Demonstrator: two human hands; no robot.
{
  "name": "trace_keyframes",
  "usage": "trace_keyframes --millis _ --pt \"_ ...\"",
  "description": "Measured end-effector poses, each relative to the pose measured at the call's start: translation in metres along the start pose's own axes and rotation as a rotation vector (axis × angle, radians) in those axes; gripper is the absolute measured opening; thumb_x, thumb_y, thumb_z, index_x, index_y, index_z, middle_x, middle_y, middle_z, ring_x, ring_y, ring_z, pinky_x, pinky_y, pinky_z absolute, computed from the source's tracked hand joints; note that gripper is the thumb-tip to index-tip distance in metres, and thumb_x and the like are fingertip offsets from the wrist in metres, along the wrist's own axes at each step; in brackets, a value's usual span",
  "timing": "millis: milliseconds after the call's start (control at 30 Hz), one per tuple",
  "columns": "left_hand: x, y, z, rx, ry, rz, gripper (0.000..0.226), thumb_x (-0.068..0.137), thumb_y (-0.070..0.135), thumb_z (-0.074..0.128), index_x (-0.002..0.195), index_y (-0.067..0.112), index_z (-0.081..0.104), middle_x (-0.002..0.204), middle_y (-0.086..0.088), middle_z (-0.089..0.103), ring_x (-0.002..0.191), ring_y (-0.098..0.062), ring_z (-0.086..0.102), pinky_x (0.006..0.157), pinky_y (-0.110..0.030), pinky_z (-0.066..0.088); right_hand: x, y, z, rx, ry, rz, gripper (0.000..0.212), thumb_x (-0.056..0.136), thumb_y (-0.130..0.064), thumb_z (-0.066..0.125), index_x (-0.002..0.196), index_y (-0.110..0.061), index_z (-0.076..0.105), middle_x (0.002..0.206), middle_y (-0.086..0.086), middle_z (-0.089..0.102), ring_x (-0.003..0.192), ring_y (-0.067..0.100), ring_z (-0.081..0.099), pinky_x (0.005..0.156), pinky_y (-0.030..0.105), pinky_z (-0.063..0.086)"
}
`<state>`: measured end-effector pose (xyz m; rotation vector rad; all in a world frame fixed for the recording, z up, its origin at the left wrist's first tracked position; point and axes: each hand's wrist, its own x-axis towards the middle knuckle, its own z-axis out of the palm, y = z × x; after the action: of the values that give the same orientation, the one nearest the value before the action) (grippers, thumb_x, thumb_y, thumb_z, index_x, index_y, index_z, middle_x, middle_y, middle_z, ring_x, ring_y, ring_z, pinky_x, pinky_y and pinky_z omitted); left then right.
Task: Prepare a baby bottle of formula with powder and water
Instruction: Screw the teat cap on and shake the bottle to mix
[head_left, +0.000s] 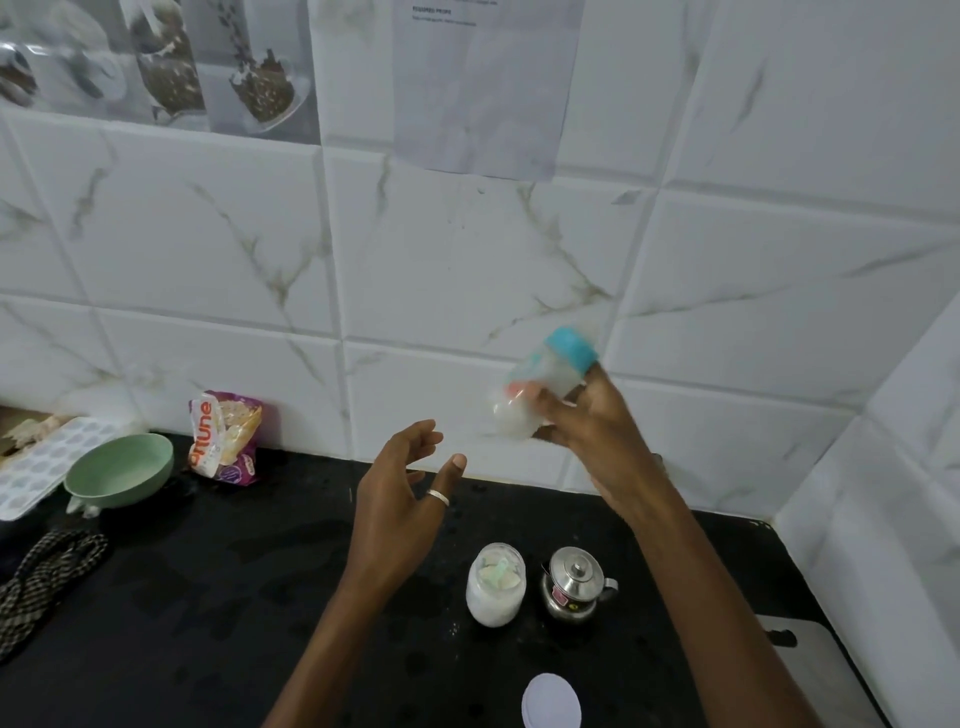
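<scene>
The baby bottle (545, 387), capped in blue and blurred, is gripped aloft by the right hand (587, 421); milky liquid is seen inside, so mixing seems underway. The left hand (400, 499) is spread, empty. Below, the powder jar (495, 584) stands uncovered, its lid (550, 701) apart, beside 1 steel pot (574, 582).

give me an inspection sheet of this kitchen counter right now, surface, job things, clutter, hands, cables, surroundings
Surface: black counter, faint wet spots.
Job's things: baby bottle, teal cap on, blurred, milky inside; open powder jar; steel pot, lidded; white lid.
Clutter: green bowl, snack packet, white tray, checked cloth.
Grips: right hand holds bottle; left hand open, empty.
Cables: nothing seen.
Surroundings: marble-look wall tiles, taped paper.
</scene>
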<state>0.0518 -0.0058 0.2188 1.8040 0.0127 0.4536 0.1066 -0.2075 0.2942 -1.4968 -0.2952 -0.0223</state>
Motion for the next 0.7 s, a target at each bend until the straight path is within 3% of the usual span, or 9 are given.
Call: trace_keyframes --millis 67,100,233,367,433,533,700 --pt "0.0 0.0 0.001 -0.007 0.001 0.001 0.05 0.094 0.029 0.076 0.141 0.022 0.059 0.125 0.016 0.067 0.117 -0.009 0.067 0.084 -0.004 0.05 0.003 -0.004 0.001 0.218 0.128 -0.051 0.073 0.083 -0.033 0.081 0.145 -0.021 0.044 0.135 0.01 0.064 0.12 0.027 0.068 0.088 0.044 0.062" --pt "0.0 -0.001 0.001 -0.012 0.003 -0.003 0.05 0.094 0.029 0.076 0.141 0.022 0.059 0.124 0.016 0.067 0.117 -0.009 0.067 0.084 -0.005 0.05 0.003 -0.005 0.002 0.214 0.131 -0.057 0.075 0.082 -0.035 0.082 0.145 -0.021 0.043 0.135 0.011 0.064 0.12 0.026 0.068 0.088 0.045 0.061" --pt "0.004 -0.003 0.0 -0.01 0.003 0.0 0.05 0.094 0.03 0.076 0.141 0.024 0.059 0.124 0.016 0.067 0.118 -0.009 0.066 0.086 -0.011 0.053 -0.004 -0.001 0.006 -0.065 -0.081 0.009 0.072 0.075 -0.042 0.085 0.137 -0.027 0.051 0.125 0.001 0.071 0.117 0.02 0.069 0.085 0.036 0.061" --pt "0.004 -0.003 -0.002 -0.011 0.006 -0.002 0.051 0.094 0.033 0.076 0.141 0.025 0.059 0.125 0.019 0.067 0.113 -0.009 0.069 0.09 -0.02 0.056 0.004 -0.011 -0.003 0.309 0.127 -0.1 0.063 0.086 -0.031 0.077 0.14 -0.018 0.048 0.125 0.005 0.073 0.12 0.028 0.068 0.087 0.044 0.061" --pt "0.006 -0.004 -0.002 -0.009 0.005 -0.002 0.051 0.094 0.033 0.075 0.141 0.025 0.059 0.125 0.018 0.067 0.112 -0.006 0.069 0.09 -0.019 0.056 0.004 -0.012 -0.001 0.222 0.136 -0.105 0.066 0.082 -0.036 0.081 0.138 -0.021 0.049 0.126 0.006 0.072 0.119 0.025 0.069 0.086 0.041 0.062" --pt "0.009 -0.002 0.0 -0.001 -0.008 0.019 0.049 0.093 0.033 0.075 0.139 0.026 0.058 0.122 0.022 0.065 0.116 0.004 0.063 0.086 -0.01 0.053 -0.003 -0.009 0.002 -0.047 -0.027 -0.015 0.075 0.072 -0.046 0.085 0.136 -0.027 0.052 0.127 0.005 0.069 0.117 0.021 0.069 0.084 0.034 0.061" --pt "0.012 0.001 0.005 -0.027 -0.014 0.01 0.049 0.094 0.033 0.075 0.139 0.026 0.06 0.122 0.021 0.067 0.117 -0.005 0.066 0.086 -0.016 0.054 0.002 -0.019 -0.008 0.258 0.193 -0.099 0.078 0.076 -0.043 0.086 0.14 -0.021 0.048 0.129 0.008 0.069 0.119 0.025 0.069 0.084 0.041 0.062"
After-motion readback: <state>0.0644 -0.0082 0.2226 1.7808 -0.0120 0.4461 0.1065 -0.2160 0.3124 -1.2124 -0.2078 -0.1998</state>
